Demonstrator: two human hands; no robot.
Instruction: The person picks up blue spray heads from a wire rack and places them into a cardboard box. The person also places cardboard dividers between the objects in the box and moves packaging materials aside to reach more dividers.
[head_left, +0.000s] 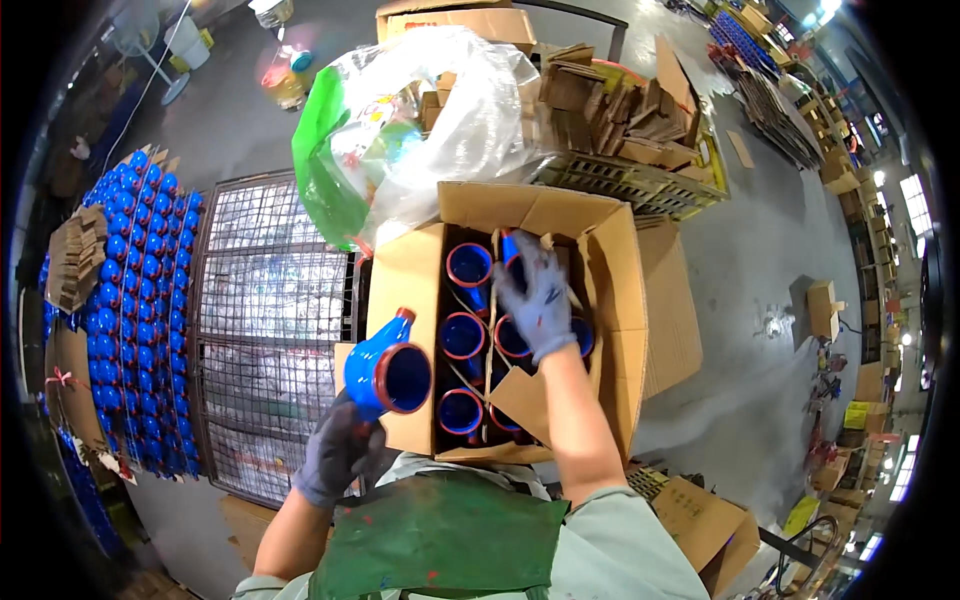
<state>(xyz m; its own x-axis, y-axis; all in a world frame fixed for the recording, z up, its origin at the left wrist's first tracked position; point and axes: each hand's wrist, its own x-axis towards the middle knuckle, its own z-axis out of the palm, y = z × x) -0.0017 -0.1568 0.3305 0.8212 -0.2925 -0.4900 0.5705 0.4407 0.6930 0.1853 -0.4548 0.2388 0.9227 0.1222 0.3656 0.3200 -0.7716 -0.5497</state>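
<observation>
My gloved left hand (340, 450) grips a glossy blue pot (370, 365) with a red-brown rim and a short red-tipped handle. It is held tilted, left of an open cardboard box (612, 290), its dark blue inside showing. Inside the box, several matching pots, such as the near-left pot (461, 411), sit mouth up between cardboard dividers (488, 350). My gloved right hand (540, 300) reaches into the far part of the box, thumb and fingers around a far middle pot (509, 248) that they partly cover. A loose cardboard flap (522, 402) leans over the near middle slots.
A clear plastic bag (440, 130) with a green part stands beyond the box. A yellow crate (640, 185) of cardboard pieces is at far right. To the left are a wire-mesh rack (270, 330) and stacked blue pots (140, 300). Folded cardboard (690, 520) lies near right.
</observation>
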